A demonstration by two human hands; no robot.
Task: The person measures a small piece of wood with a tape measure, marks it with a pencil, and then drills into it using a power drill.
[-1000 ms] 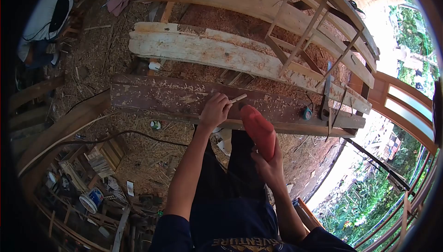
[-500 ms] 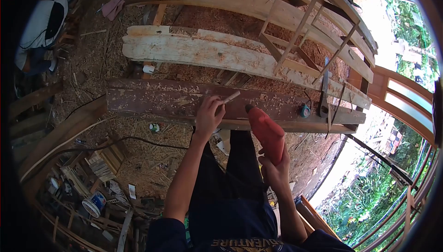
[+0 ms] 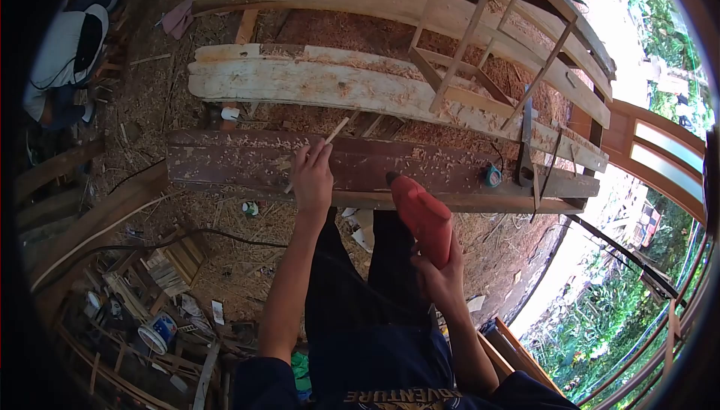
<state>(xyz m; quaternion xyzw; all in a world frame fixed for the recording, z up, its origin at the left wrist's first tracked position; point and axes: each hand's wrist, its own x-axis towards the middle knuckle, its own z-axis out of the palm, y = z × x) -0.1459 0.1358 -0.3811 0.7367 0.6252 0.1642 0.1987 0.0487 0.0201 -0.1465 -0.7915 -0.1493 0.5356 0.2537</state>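
Note:
Closed around a thin wooden stick [image 3: 337, 130], my left hand [image 3: 311, 181] is over the brown plank [image 3: 247, 161]. One end of the stick points up past my fingers, and a short piece shows below them. My right hand [image 3: 441, 275] grips the handle of a red power drill [image 3: 421, 219], whose dark tip is over the plank's near side. The drill's tip and the stick are apart. Wood shavings lie scattered across the plank.
Long pale boards [image 3: 315, 87] lie beyond the plank, with a wooden frame [image 3: 469, 42] on them. A blue tape measure [image 3: 492, 175] and a handsaw [image 3: 526, 147] are at the right. A person [image 3: 71, 50] bends at far left. A cable [image 3: 210, 231] crosses the littered floor.
My left hand has moved left with the stick, which now slants more steeply upward. The drill in my right hand has shifted slightly left.

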